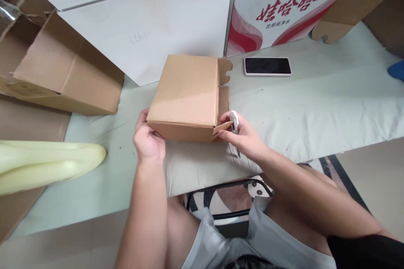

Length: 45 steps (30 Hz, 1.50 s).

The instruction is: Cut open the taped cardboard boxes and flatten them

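Observation:
A small brown cardboard box (pixel 186 88) rests near the front of the cloth-covered surface, its top closed and its right end open with flaps sticking out. My left hand (pixel 149 141) is closed around the box's front left corner, some fingers hidden beneath it. At the front right corner, my right hand (pixel 241 132) has thumb and fingers at a side flap (pixel 223 126). Tucked in that same hand is a slim white tool that looks like a utility knife (pixel 234 120), a thin dark end pointing down below the palm.
A phone (pixel 267 66) lies behind and right of the box. White cartons (pixel 151 29) and a red-and-white carton (pixel 284 12) stand at the back. Larger cardboard boxes (pixel 72 63) and a pale yellow object (pixel 53 162) are at left. The surface's front edge is near my legs.

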Tool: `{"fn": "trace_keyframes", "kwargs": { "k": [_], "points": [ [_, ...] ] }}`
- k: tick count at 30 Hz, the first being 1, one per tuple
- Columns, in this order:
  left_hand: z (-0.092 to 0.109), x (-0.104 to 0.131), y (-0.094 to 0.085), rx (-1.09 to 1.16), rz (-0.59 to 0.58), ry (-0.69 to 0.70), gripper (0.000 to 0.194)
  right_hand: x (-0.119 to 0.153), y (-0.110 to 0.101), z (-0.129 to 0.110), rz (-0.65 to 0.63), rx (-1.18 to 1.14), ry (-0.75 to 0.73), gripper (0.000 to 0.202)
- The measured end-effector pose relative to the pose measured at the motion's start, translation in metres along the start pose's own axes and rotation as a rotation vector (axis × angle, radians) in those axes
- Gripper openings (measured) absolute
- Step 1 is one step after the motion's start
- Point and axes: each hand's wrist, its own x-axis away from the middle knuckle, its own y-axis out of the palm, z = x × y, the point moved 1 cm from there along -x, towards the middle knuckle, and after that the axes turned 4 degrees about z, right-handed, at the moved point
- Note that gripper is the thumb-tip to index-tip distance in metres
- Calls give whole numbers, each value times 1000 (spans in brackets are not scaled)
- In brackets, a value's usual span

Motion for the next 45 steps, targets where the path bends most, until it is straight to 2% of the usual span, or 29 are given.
{"fn": "trace_keyframes", "kwargs": {
  "k": [29,40,45],
  "points": [
    [-1,-1,0,25,14,-24,24,1,2,-1,-39,-42,11,33],
    [-6,-5,-5,-6,-7,3,23,2,3,-1,-48,-39,12,31],
    [-10,-4,-5,48,5,-4,20,1,4,-2,-55,-26,19,31]
  ]
}}
